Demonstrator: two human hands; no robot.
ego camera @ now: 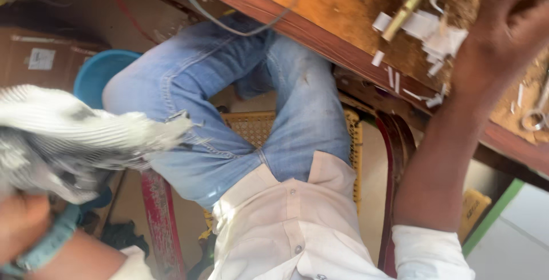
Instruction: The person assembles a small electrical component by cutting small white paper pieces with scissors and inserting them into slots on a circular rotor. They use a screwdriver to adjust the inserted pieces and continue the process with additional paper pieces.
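Head view showed the left hand (23, 223) gripping a striped white cloth (74, 137) at lower left, best kept bunched, while the right hand (503, 34) pressed the wooden bench (343, 11), grip unclear.

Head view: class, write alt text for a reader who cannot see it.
A seated person's left hand grips a dirty white rag over blue jeans, while the right hand rests on a wooden workbench littered with white scraps.
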